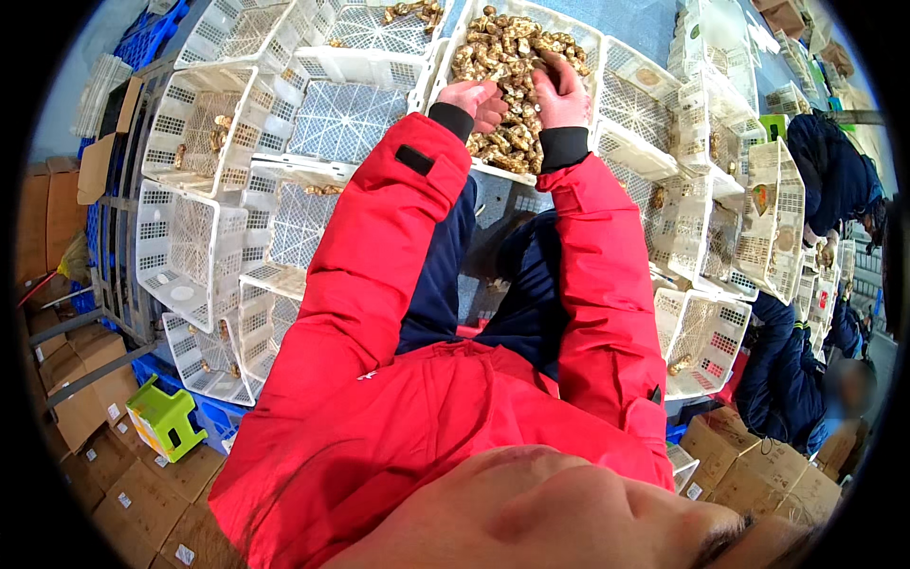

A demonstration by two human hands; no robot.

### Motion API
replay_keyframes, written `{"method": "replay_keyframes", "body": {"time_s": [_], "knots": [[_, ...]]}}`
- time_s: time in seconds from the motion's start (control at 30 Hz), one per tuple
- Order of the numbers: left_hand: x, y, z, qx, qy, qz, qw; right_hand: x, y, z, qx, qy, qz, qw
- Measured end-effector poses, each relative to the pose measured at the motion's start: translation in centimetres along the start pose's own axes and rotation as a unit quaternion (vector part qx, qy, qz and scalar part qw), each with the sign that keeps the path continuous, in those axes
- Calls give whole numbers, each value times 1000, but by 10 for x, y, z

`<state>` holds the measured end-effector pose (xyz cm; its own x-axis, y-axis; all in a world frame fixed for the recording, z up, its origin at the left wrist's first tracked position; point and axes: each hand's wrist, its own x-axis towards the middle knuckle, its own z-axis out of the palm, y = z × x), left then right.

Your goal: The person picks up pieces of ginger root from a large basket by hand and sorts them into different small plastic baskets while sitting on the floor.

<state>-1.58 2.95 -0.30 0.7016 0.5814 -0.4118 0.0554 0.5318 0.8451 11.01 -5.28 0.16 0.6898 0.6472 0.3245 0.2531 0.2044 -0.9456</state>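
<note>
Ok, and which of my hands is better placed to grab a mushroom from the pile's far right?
Likely your right hand: its fingers reach over that side of the mushroom pile. Your left hand is at the pile's left edge.

Free room: air above the brown-and-cream heap of knobbly pieces (517,59), including a gap between left hand (482,102) and right hand (561,90); the bare mesh base of the white rectangular plastic crate (346,121) to the left.

Obstacles: upright walls of the heap's white perforated plastic crate (502,173); white latticed crates (637,100) crowding the right; dark-blue trousered legs (533,294) at the near side.
</note>
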Motion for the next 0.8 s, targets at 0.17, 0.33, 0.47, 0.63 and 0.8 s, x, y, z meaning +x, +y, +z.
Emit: {"method": "replay_keyframes", "body": {"time_s": [0.17,0.33,0.47,0.63,0.8], "knots": [[0,-3,-3,-18,14,16,1000,-7,7,-4,209,-34,228,950],[3,-6,-1,-52,-99,16,994,-1,1,9,101,-138,119,978],[1,0,-6,-41,-61,-13,997,3,10,5,127,-175,158,963],[-3,2,1,-30,-55,-24,998,5,12,-2,188,-104,220,952],[9,-13,-12,-13,-120,64,991,1,0,8,140,-172,160,962]]}}
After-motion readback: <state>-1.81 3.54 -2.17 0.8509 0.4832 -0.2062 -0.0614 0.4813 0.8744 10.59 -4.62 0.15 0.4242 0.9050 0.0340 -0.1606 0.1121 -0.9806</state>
